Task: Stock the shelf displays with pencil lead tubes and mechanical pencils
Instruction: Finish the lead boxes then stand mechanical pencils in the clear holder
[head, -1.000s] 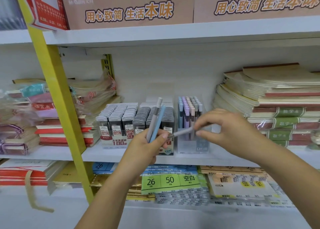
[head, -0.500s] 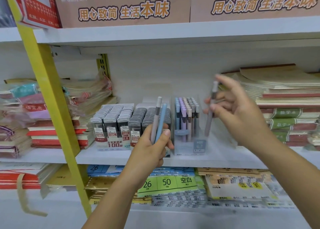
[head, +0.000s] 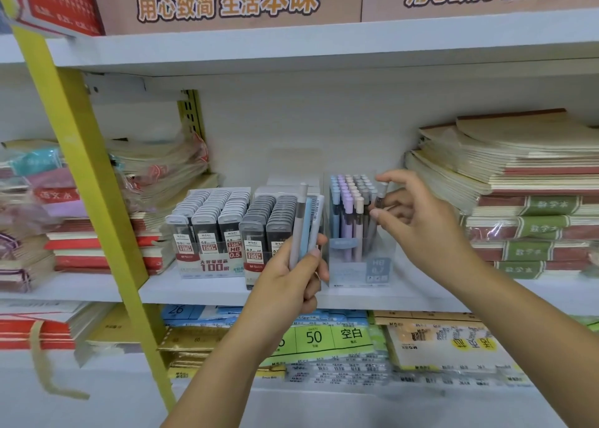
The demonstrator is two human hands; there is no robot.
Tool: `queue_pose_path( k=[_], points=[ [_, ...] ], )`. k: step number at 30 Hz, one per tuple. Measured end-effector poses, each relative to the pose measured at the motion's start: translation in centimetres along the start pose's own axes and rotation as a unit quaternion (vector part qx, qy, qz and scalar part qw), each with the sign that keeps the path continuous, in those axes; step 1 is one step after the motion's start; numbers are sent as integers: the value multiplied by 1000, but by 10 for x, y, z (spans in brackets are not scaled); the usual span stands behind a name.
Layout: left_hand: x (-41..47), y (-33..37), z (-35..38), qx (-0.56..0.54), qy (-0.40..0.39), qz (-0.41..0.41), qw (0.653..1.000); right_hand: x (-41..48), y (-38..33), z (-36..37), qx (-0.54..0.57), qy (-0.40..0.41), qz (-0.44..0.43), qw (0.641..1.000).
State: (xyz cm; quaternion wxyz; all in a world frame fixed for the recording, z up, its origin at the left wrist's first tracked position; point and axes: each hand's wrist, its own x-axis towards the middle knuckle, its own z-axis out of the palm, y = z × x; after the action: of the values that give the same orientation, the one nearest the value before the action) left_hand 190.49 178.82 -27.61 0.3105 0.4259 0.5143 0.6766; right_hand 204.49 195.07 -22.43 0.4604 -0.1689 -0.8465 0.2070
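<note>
Shelf [head: 210, 290], white: our right grip [head: 421, 230] pinches one grey pencil [head: 382, 189] at crowded pencil box [head: 356, 270]; left grip [head: 288, 286] clasps three spares [head: 299, 223]. Skewed entry could jam neighbours [head: 347, 210], tip box.

The white middle shelf [head: 207, 293] carries all the goods. Near its centre stands a clear box [head: 356, 265] of upright mechanical pencils [head: 348, 207]. Just beside it at 9 o'clock stand two display trays of pencil lead tubes, first the dark-capped tray [head: 269, 220], then the light-capped tray [head: 210, 223]. At 3 o'clock lie stacked notebooks [head: 518, 181]. Far at 9 o'clock lie wrapped notebook piles [head: 97, 249].
</note>
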Motion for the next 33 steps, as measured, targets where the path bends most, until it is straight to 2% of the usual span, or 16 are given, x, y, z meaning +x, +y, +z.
queue_pose_path(
  k=[4, 8, 12, 14, 15, 17, 19, 22, 26, 29, 33],
  points=[
    [-1, -3, -1, 18, 7, 9, 1000, 2, 0, 2, -24, -2, -16, 1000],
    [-4, 0, 1, -5, -21, 7, 1000, 4, 0, 8, -164, 9, -49, 985],
    [-6, 5, 3, -34, -46, 1, 998, 0, -11, 8, -168, 22, -27, 985],
    [-7, 7, 4, -30, -58, 6, 998, -7, -24, 6, -114, 53, -31, 992],
    [-7, 8, 5, -29, -65, 7, 997, -10, -32, 6, -53, 49, -24, 997],
    [-7, 7, 8, -28, -77, 8, 997, -12, -47, 7, 108, -21, 31, 993],
    [-8, 7, 11, -21, -87, 5, 996, -12, -54, 7, 225, -92, 77, 967],
    [-13, 6, 6, -29, -92, -7, 995, -13, -53, 1, 275, -89, 96, 953],
    [-20, 1, -8, -68, -36, -41, 996, -20, -39, -13, 350, -53, 146, 924],
    [-19, 3, -10, -78, 20, -26, 996, -27, -31, -20, 306, -97, 184, 929],
    [-17, 14, -7, -4, 72, 11, 997, -30, -39, -28, 102, -214, 138, 962]
  ],
)
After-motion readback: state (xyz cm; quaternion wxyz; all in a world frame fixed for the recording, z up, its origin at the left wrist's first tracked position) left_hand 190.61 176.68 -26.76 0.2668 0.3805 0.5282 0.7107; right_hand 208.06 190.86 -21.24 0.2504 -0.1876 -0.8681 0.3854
